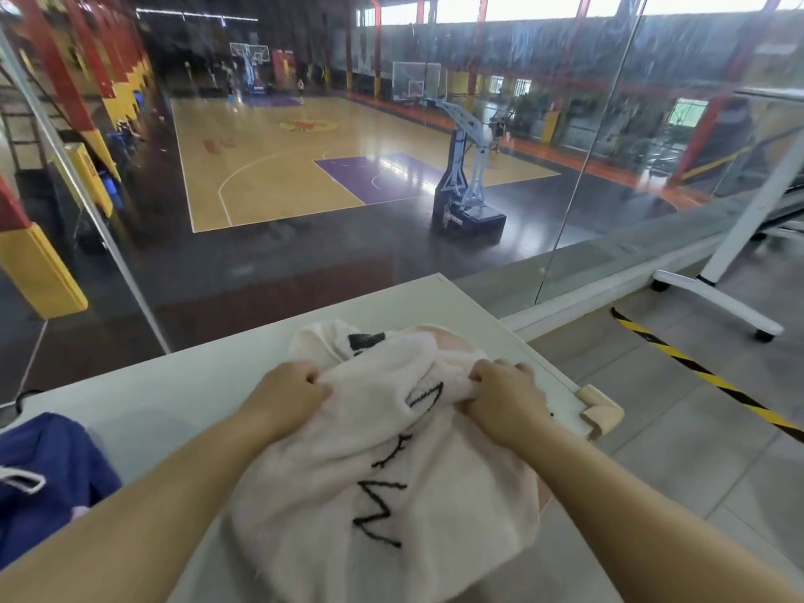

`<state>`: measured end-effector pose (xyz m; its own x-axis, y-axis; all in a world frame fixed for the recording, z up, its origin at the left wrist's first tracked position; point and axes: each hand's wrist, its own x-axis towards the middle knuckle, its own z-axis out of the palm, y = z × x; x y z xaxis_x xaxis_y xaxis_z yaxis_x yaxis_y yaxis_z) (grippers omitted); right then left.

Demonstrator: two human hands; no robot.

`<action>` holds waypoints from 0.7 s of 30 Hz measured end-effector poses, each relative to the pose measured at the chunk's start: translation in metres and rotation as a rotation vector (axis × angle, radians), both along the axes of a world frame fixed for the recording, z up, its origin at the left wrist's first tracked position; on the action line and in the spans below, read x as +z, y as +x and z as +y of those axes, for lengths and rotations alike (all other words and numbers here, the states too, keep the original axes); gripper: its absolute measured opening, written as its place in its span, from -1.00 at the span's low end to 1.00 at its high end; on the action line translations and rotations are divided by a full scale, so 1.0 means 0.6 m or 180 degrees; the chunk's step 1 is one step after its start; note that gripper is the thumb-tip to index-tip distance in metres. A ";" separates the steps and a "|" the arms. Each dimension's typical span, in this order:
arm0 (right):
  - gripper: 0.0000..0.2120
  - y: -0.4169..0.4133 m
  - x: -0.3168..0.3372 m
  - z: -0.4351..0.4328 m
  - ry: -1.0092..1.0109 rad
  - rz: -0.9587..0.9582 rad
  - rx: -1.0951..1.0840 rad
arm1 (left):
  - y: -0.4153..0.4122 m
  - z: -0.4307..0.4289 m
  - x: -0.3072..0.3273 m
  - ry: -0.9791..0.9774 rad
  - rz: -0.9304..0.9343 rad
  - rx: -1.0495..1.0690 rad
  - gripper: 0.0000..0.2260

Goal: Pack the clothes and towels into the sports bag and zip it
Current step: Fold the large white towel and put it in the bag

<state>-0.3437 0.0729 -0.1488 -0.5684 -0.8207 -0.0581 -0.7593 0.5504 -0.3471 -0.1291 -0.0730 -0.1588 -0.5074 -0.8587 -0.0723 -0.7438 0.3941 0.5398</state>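
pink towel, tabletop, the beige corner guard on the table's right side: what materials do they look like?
Pink towel: soft terry or fleece cloth, matte and fuzzy; it bunches into loose folds and carries black stitched letters.
Tabletop: probably white laminate or coated board; flat and smooth with a faint sheen.
Corner guard: likely foam or soft rubber; thick, rounded, matte beige padding.
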 end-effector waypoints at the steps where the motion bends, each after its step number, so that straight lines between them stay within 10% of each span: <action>1: -0.89 -0.013 0.011 0.004 -0.0230 -0.0165 -0.0103 | 0.012 -0.009 0.012 0.0038 0.0256 0.0182 -0.73; 7: -0.72 -0.046 0.045 0.016 -0.0702 -0.1071 -0.0169 | 0.088 -0.032 0.057 0.0659 0.1766 0.1274 -0.86; 12: -0.42 -0.017 0.048 0.010 0.0044 -0.2250 -0.0216 | 0.094 0.018 0.057 0.0776 0.1455 0.1205 -0.84; 21: -0.55 0.006 0.082 0.034 0.0595 -0.1639 -0.0416 | 0.142 0.052 0.102 0.0335 0.1429 0.1211 -0.80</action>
